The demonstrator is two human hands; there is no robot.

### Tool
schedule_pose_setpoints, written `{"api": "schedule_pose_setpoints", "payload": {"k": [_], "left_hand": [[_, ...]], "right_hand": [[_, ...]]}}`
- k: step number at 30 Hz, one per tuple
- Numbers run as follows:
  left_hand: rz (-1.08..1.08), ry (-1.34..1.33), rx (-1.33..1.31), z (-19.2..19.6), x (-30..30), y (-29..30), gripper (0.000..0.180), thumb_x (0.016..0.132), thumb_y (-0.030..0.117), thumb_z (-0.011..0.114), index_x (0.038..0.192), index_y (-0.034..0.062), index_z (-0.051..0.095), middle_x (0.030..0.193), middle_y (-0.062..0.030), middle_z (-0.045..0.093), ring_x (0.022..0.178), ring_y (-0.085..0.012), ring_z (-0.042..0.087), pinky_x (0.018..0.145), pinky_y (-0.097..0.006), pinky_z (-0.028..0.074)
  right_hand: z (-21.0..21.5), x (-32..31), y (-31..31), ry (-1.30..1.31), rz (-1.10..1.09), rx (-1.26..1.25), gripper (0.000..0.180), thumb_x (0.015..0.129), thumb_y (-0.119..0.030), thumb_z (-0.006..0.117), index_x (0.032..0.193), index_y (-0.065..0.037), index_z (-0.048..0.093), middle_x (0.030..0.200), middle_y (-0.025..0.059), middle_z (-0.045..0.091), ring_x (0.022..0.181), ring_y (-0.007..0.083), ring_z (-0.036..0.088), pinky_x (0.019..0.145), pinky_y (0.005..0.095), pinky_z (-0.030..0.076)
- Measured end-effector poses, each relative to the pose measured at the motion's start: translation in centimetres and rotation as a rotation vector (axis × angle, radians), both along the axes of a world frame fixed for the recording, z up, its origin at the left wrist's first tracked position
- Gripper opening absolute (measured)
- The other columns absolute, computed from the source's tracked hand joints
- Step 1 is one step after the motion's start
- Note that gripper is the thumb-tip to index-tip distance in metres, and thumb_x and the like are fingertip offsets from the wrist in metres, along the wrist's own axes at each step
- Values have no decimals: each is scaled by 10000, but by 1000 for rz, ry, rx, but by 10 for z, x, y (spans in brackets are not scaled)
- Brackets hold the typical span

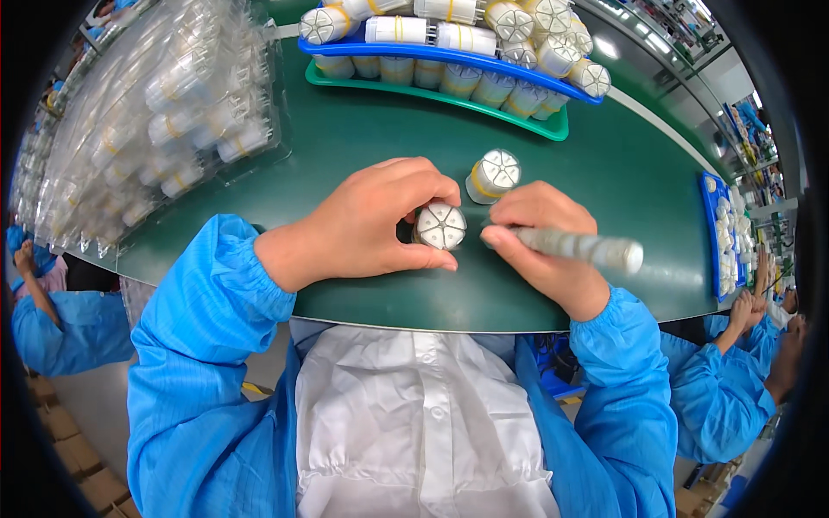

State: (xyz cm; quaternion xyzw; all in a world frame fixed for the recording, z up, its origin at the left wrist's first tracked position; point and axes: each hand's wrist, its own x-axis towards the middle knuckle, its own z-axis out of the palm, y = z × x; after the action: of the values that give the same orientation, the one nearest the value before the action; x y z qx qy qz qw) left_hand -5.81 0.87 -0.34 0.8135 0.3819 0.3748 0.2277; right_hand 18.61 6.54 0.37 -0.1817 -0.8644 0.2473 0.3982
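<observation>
My left hand (363, 224) curls its thumb and fingers around a short bundle (441, 226) of white wedge-shaped pieces. The bundle stands upright on the green table, its round segmented top facing up. In my right hand (548, 237) is a pen-like tool (596, 249) with a thick, pale, wrapped handle, gripped as one holds a pen. Its handle points right, and the tip end is near the bundle but apart from it. Just beyond my right fingers stands a second bundle (495, 176), with a yellow band around its side.
Blue (466, 59) and green (432, 97) trays full of banded bundles are stacked at the far side. Clear plastic trays (164, 121) with similar parts pile up on the left. Another blue tray (717, 233) lies at the right edge. Co-workers' blue sleeves (717, 380) show at both sides.
</observation>
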Motion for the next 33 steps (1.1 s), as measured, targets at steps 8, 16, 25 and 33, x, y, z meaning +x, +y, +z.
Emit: {"api": "schedule_pose_setpoints", "payload": {"k": [8,16,25,33], "left_hand": [[-104,47,78,14,14,13,419,738,172,873,1074,45,656,1032,-141,663,909,-340,634,785,-432,521],[-20,70,-34,12,17,3,467,709,173,821,1140,69,674,1273,-208,595,1076,-373,637,936,-447,519],[-52,-3,-84,-4,13,11,486,716,180,802,1168,72,664,1360,-291,535,1206,-432,600,1016,-463,483],[-31,76,-40,-2,9,12,526,739,212,803,1224,75,650,1363,-253,543,1230,-399,587,1039,-453,471]], "right_hand": [[-19,19,0,-193,55,-171,233,855,-230,833,971,-75,703,901,95,695,762,281,702,665,366,567],[-19,10,11,-120,127,-180,292,894,-248,762,1034,-22,642,889,148,641,738,362,641,650,438,507],[-32,6,20,-169,130,-130,301,917,-299,711,984,-13,646,854,169,650,765,397,632,668,475,494],[-8,8,36,-282,127,-102,317,896,-351,713,987,-48,687,851,221,689,811,437,665,718,511,518]]}}
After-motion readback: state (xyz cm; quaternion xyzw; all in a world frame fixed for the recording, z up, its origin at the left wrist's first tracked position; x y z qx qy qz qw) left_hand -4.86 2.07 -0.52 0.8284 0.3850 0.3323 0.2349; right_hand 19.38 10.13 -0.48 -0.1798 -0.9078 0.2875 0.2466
